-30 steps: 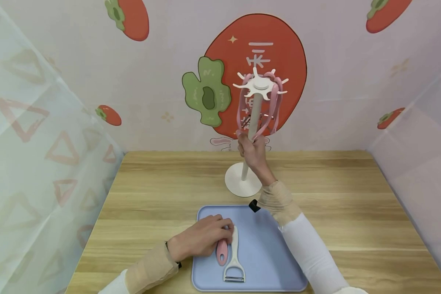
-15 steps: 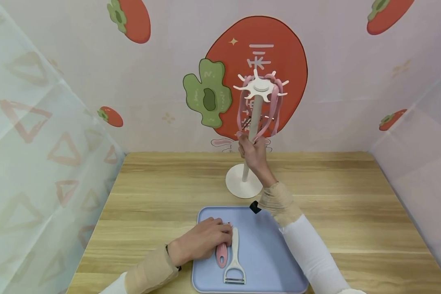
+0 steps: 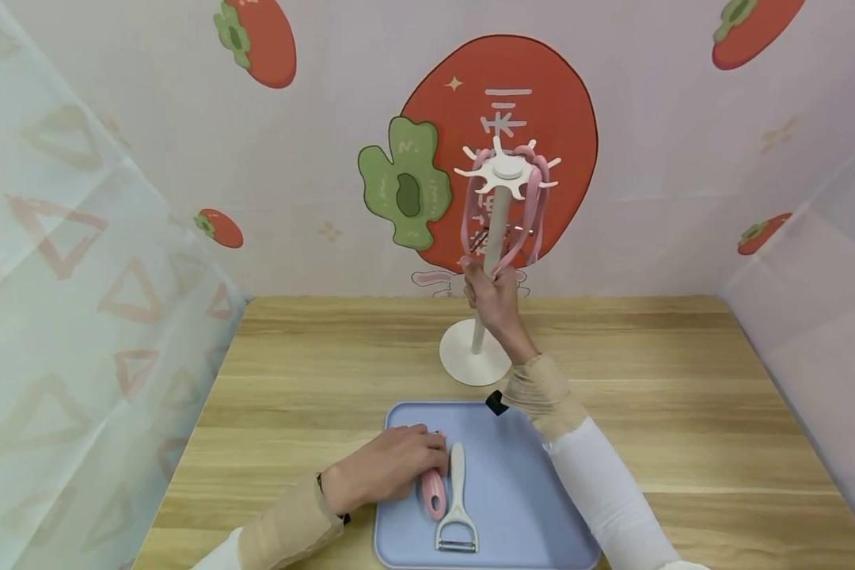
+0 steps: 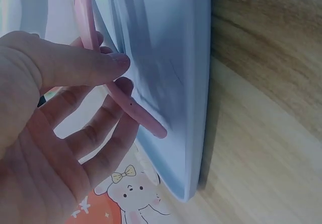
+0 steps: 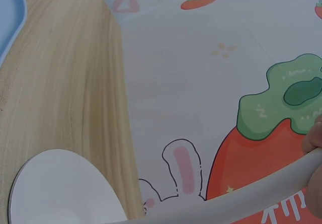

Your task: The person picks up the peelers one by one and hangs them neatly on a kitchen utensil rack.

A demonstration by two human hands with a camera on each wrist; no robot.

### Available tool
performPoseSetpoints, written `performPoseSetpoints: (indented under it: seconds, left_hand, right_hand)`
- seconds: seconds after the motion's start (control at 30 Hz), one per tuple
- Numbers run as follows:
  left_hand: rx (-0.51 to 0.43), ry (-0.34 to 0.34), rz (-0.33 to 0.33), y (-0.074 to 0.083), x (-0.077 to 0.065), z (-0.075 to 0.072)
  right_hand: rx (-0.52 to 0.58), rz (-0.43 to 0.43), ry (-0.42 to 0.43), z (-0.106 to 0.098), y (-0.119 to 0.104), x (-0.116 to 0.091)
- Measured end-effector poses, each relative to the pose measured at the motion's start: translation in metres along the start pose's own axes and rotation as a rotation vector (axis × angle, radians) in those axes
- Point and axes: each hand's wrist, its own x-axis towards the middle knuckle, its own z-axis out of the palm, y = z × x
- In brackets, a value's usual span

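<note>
The left hand [image 3: 388, 467] pinched the pink tool [image 3: 434, 495] between thumb and fingers over the tray [image 3: 520, 507]. From the head view those fingers hid its far end; in the left wrist view it ran off the top edge, so its full shape could not be made out, nor whether it touched the tray. The visible handle was smooth and rounded, with an oval hole at its end. Its long axis ran out from under the left hand, the holed end pointing back towards the person and slightly right.

Just right of the left hand lay the white peeler [image 3: 458, 475], glossy and Y-shaped, its handle pointing away from the person and its metal blade nearest them. The tray was pale blue, with a raised rim and rounded corners, on a wood-grained surface [image 3: 313, 348].

The right hand [image 3: 495, 301] was wrapped round the pole of the white stand [image 3: 497, 226]; the right wrist view caught only a sliver of it. The round base stood below that hand, on the surface. Above it, slim pink pieces [image 3: 533, 190] hung from the pronged top; whether the right hand touched their lower ends could not be told.
</note>
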Motion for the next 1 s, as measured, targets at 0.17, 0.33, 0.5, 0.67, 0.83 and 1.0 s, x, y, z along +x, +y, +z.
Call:
performPoseSetpoints:
  seconds: [0.17, 0.33, 0.5, 0.67, 0.83, 1.0]
  left_hand:
    - [-0.012, 0.017, 0.003, -0.002, -0.001, -0.001]
    - [-0.058, 0.04, -0.024, -0.004, -0.003, -0.005]
    - [-0.109, 0.062, -0.033, -0.007, -0.003, -0.011]
    - [-0.141, 0.065, -0.014, -0.008, 0.0, -0.016]
    - [-0.206, 0.073, 0.013, -0.011, 0.002, -0.02]
    - [-0.303, 0.078, 0.016, -0.015, 0.003, -0.029]
  right_hand:
    - [0.008, 0.011, 0.002, -0.001, 0.0, -0.001]
    - [0.009, 0.02, 0.007, -0.001, 0.002, -0.003]
    - [0.006, 0.013, 0.007, -0.001, 0.002, -0.002]
    - [0.021, -0.001, 0.002, -0.002, 0.001, -0.002]
    - [0.019, -0.012, -0.002, -0.002, 0.0, -0.001]
    - [0.014, -0.001, 0.005, -0.001, 0.0, 0.001]
